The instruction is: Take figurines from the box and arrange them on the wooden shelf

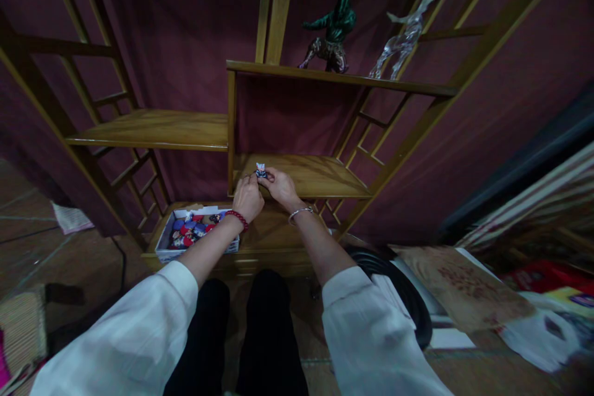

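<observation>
A tiny figurine point(260, 171), white on top and dark below, stands upright between my fingertips at the front left of the middle wooden shelf point(320, 178). My left hand point(249, 196), with a red beaded bracelet at the wrist, is closed at the figurine's left side. From the right, my right hand point(279, 187) pinches it; a silver bangle circles that wrist. Whether the figurine's base touches the shelf I cannot tell. Below and left of my hands, a white box point(163, 246) holds several small red, blue and white figurines.
A green figure point(335, 31) and a clear deer statue point(403, 37) stand on the upper right shelf. Another shelf point(162, 129) juts out at left. On the floor at right lie a black coil point(413, 303), a patterned cushion point(464, 284) and a plastic bag point(541, 337).
</observation>
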Action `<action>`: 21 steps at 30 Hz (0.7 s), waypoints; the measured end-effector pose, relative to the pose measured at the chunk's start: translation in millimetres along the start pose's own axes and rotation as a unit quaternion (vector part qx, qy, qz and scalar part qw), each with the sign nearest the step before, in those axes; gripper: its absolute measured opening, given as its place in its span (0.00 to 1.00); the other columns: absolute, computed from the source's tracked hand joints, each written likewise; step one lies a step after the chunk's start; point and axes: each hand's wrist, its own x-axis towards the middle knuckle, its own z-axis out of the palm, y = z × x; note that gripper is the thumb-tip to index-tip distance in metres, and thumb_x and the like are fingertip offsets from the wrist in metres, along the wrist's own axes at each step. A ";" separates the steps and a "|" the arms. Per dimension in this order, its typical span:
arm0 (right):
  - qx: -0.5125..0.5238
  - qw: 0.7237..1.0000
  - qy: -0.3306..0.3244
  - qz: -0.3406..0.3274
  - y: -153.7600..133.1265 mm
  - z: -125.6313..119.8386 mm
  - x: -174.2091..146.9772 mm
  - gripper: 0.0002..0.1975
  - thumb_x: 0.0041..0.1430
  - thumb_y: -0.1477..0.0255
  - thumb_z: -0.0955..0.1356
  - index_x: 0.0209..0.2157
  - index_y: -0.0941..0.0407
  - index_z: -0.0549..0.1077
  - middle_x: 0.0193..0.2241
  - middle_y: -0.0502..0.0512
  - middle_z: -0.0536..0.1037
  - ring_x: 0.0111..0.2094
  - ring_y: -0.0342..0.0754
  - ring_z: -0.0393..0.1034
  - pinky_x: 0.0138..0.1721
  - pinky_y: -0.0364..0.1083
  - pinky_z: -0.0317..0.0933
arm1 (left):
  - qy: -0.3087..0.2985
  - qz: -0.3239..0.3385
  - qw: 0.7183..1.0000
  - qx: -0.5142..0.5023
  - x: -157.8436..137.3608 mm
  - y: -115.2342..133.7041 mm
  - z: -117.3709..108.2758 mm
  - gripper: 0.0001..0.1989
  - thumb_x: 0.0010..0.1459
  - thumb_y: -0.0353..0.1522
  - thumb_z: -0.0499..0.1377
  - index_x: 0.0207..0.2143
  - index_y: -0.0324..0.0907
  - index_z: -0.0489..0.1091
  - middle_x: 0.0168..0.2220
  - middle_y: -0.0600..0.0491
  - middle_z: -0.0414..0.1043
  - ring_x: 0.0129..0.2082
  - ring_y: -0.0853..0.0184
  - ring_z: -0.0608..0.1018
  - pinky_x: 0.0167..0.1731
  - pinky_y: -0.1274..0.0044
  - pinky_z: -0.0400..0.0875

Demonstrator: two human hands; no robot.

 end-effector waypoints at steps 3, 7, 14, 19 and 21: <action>-0.003 1.000 0.000 0.002 -0.2 1.8 3.9 0.15 0.50 0.67 0.68 0.42 0.52 0.72 0.32 0.50 0.77 0.33 0.44 0.70 0.33 0.41 0.62 | 0.010 0.001 1.000 -0.004 4.3 -3.5 3.2 0.21 0.46 0.19 0.48 0.45 0.33 0.63 0.40 0.40 0.68 0.44 0.58 0.70 0.46 0.67 0.63; 0.002 1.000 -0.004 0.007 2.6 5.1 9.8 0.14 0.51 0.66 0.68 0.41 0.51 0.72 0.32 0.50 0.77 0.33 0.44 0.70 0.33 0.41 0.62 | 0.010 0.001 1.000 -0.002 9.9 -7.3 7.3 0.21 0.45 0.19 0.48 0.44 0.33 0.64 0.40 0.41 0.69 0.45 0.58 0.70 0.48 0.66 0.61; 0.003 1.000 -0.009 0.026 8.8 10.5 19.9 0.16 0.50 0.65 0.68 0.43 0.51 0.71 0.32 0.50 0.77 0.33 0.44 0.70 0.33 0.41 0.62 | -0.002 -0.007 1.000 -0.015 19.1 -11.2 11.6 0.22 0.45 0.19 0.49 0.45 0.31 0.64 0.41 0.38 0.69 0.46 0.58 0.69 0.50 0.66 0.60; -0.014 0.999 -0.007 0.037 8.6 9.2 24.9 0.17 0.50 0.65 0.68 0.43 0.52 0.71 0.31 0.50 0.77 0.32 0.45 0.70 0.32 0.41 0.61 | -0.029 -0.010 0.999 -0.021 25.5 -15.3 12.3 0.20 0.45 0.19 0.49 0.43 0.30 0.65 0.41 0.37 0.69 0.47 0.57 0.69 0.49 0.66 0.60; -0.020 0.999 -0.008 0.039 7.7 7.8 26.8 0.16 0.50 0.65 0.68 0.43 0.52 0.72 0.31 0.51 0.77 0.32 0.45 0.70 0.32 0.41 0.61 | -0.031 -0.007 0.999 -0.018 27.9 -17.3 13.5 0.21 0.45 0.19 0.49 0.43 0.31 0.65 0.41 0.37 0.69 0.47 0.56 0.69 0.49 0.66 0.60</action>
